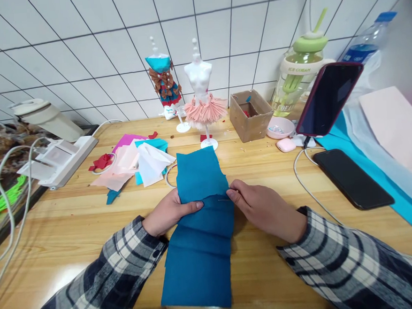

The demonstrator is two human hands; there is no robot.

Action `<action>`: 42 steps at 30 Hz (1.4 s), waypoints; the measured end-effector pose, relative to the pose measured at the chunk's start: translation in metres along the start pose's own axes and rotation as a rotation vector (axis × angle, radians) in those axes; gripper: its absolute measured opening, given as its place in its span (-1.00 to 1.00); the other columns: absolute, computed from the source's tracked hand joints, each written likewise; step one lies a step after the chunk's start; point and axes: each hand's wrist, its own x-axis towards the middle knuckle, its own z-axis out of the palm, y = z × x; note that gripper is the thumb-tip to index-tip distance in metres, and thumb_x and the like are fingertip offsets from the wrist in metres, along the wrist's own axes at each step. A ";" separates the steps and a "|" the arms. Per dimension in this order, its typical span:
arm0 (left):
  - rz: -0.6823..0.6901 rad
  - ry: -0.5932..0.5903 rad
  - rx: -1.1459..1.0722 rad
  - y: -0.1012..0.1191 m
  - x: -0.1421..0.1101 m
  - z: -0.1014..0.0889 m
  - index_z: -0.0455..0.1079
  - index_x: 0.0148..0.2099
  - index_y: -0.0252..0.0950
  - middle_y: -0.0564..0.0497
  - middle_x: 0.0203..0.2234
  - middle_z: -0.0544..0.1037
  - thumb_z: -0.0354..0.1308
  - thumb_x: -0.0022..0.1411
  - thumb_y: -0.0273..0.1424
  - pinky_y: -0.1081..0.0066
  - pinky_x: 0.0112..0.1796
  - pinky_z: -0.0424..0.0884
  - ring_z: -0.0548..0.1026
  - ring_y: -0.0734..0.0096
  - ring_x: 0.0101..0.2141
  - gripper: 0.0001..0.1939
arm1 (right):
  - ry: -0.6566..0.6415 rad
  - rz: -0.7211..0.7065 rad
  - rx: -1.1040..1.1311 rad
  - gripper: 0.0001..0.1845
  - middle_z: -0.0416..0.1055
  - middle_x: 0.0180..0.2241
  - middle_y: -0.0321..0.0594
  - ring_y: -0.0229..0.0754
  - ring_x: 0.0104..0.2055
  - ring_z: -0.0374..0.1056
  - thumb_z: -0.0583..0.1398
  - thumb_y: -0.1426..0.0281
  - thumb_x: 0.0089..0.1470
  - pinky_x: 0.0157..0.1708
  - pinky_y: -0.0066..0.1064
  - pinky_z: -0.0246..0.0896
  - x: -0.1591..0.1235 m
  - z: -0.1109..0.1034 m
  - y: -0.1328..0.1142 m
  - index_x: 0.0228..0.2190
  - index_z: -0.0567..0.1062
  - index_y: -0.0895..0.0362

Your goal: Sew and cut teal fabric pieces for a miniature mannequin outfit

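A long strip of dark teal crepe paper or cloth point(200, 268), creased across its middle, hangs between my hands over the wooden table. My left hand point(173, 211) grips its left edge, thumb pressed on top and fingers hidden behind. At the right edge, my right hand point(257, 205) pinches a thin metallic needle or pin point(224, 200), which lies across the strip just below a fold. Behind the strip stands a white mini dress form point(198, 77) with a pleated peach skirt point(205, 110). A second dress form point(161, 80) wears turquoise, brown and red.
Paper scraps point(122, 162) lie at the left, near a white power strip point(68, 159). A cardboard box point(251, 118), pink dish point(280, 127), propped phone point(329, 99), flat black phone point(354, 177), cable and green-lidded bottle point(297, 73) stand right. Coloured sheets point(399, 188) cover the right edge.
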 end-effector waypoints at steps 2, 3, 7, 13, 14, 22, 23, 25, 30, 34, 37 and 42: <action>0.008 0.006 0.026 -0.001 0.000 0.000 0.39 0.10 -0.31 -0.13 0.02 0.50 0.29 0.09 -0.41 0.11 0.09 0.30 0.43 0.02 0.05 -0.51 | 0.006 -0.013 -0.028 -0.57 0.47 -0.41 -0.24 -0.16 -0.36 0.38 -0.20 0.10 0.29 -0.45 -0.40 -0.06 0.000 0.000 0.000 -0.30 0.31 0.06; 0.010 0.009 0.034 -0.001 0.000 0.000 0.39 0.10 -0.30 -0.13 0.03 0.49 0.29 0.09 -0.41 0.11 0.09 0.30 0.43 0.03 0.05 -0.51 | 0.009 -0.021 -0.041 -0.55 0.47 -0.41 -0.24 -0.16 -0.36 0.38 -0.21 0.10 0.29 -0.44 -0.40 -0.06 0.000 0.000 0.000 -0.33 0.32 0.06; 0.007 0.012 0.050 -0.001 0.000 0.000 0.39 0.10 -0.30 -0.12 0.06 0.46 0.29 0.10 -0.40 0.13 0.08 0.32 0.44 0.05 0.04 -0.51 | 0.008 -0.036 -0.063 -0.52 0.48 -0.41 -0.24 -0.17 -0.36 0.37 -0.22 0.10 0.29 -0.44 -0.39 -0.07 0.000 0.001 0.001 -0.36 0.34 0.06; 0.031 0.026 0.071 0.000 0.000 0.001 0.42 0.07 -0.31 -0.12 0.05 0.48 0.31 0.08 -0.39 0.15 0.08 0.31 0.44 0.05 0.03 -0.53 | 0.007 -0.040 -0.085 -0.52 0.48 -0.42 -0.26 -0.19 -0.38 0.37 -0.22 0.10 0.30 -0.45 -0.40 -0.07 0.001 0.002 0.002 -0.34 0.35 0.06; 0.034 0.029 0.076 0.000 0.000 0.001 0.42 0.06 -0.31 -0.12 0.04 0.48 0.31 0.08 -0.39 0.15 0.08 0.31 0.44 0.05 0.03 -0.54 | 0.003 -0.040 -0.090 -0.52 0.48 -0.42 -0.26 -0.19 -0.38 0.37 -0.21 0.10 0.30 -0.46 -0.40 -0.06 0.001 0.002 0.002 -0.34 0.35 0.06; 0.026 0.046 0.068 -0.001 0.001 0.002 0.43 0.03 -0.31 -0.11 -0.01 0.52 0.31 0.07 -0.39 0.16 0.03 0.35 0.48 0.06 -0.01 -0.55 | -0.007 -0.029 -0.055 -0.51 0.48 -0.41 -0.25 -0.18 -0.36 0.37 -0.22 0.10 0.29 -0.44 -0.40 -0.04 0.000 0.003 0.003 -0.33 0.35 0.06; 0.025 0.046 0.069 0.000 0.000 0.001 0.42 0.04 -0.31 -0.11 -0.01 0.52 0.31 0.07 -0.39 0.17 0.03 0.36 0.48 0.06 -0.01 -0.55 | -0.010 -0.029 -0.044 -0.51 0.48 -0.40 -0.25 -0.18 -0.35 0.37 -0.23 0.09 0.29 -0.43 -0.40 -0.04 0.000 0.003 0.003 -0.33 0.35 0.06; 0.026 0.047 0.075 0.000 0.000 0.002 0.42 0.04 -0.30 -0.10 -0.01 0.53 0.31 0.07 -0.40 0.18 0.02 0.37 0.48 0.07 -0.01 -0.55 | -0.015 -0.025 -0.027 -0.51 0.48 -0.39 -0.24 -0.17 -0.33 0.38 -0.24 0.09 0.29 -0.42 -0.40 -0.03 0.000 0.002 0.004 -0.33 0.34 0.06; 0.017 0.045 0.074 0.001 0.000 0.003 0.41 0.05 -0.32 -0.12 0.01 0.51 0.30 0.08 -0.39 0.18 0.03 0.37 0.47 0.05 0.01 -0.54 | -0.017 -0.013 -0.016 -0.51 0.49 -0.36 -0.23 -0.15 -0.31 0.38 -0.24 0.10 0.30 -0.40 -0.40 -0.01 0.000 0.001 0.005 -0.33 0.34 0.06; 0.011 0.051 0.083 -0.001 0.000 0.002 0.40 0.06 -0.34 -0.14 0.02 0.50 0.30 0.08 -0.37 0.16 0.03 0.37 0.46 0.03 0.01 -0.53 | -0.021 -0.026 -0.029 -0.50 0.48 -0.37 -0.23 -0.16 -0.32 0.38 -0.25 0.10 0.29 -0.40 -0.40 -0.02 0.001 0.003 0.006 -0.34 0.35 0.06; 0.018 0.046 0.109 -0.002 0.000 0.001 0.39 0.06 -0.34 -0.13 0.02 0.50 0.29 0.09 -0.37 0.16 0.04 0.36 0.46 0.05 0.01 -0.53 | -0.024 -0.034 -0.040 -0.50 0.49 -0.36 -0.24 -0.16 -0.32 0.38 -0.25 0.10 0.30 -0.40 -0.40 -0.02 0.001 0.004 0.006 -0.34 0.34 0.05; 0.033 0.033 0.150 -0.001 0.001 0.000 0.38 0.07 -0.35 -0.12 0.02 0.50 0.28 0.10 -0.37 0.19 0.04 0.37 0.46 0.08 0.01 -0.53 | -0.023 -0.033 -0.063 -0.51 0.49 -0.37 -0.26 -0.16 -0.33 0.37 -0.24 0.10 0.30 -0.41 -0.40 -0.03 0.002 0.004 0.007 -0.35 0.34 0.05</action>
